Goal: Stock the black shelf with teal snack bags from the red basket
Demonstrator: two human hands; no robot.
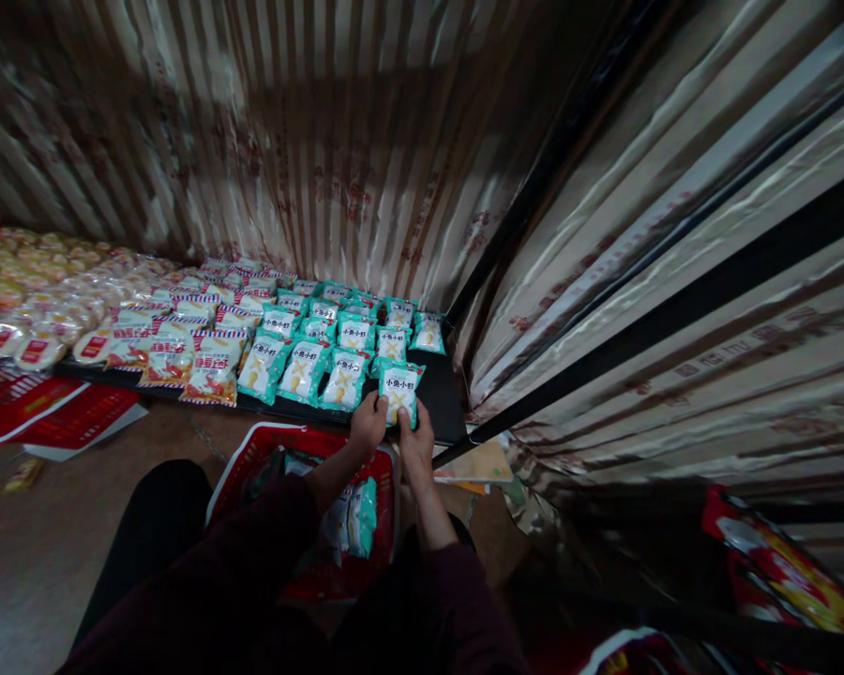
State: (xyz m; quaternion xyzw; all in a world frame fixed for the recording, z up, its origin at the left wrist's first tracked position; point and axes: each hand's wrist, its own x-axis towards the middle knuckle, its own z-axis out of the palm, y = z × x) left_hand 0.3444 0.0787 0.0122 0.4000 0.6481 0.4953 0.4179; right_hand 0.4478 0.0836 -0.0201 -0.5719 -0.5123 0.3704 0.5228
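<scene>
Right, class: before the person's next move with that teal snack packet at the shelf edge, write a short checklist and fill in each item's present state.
1. Both hands on the teal packet: left hand and right hand grip it: ok.
2. Packet lined up with the teal row: it sits at the row's right end: ok.
3. Bare shelf beside it: ok.
4. More packets in the red basket: ok.
5. Packet lying flat on the shelf: cannot tell.
</scene>
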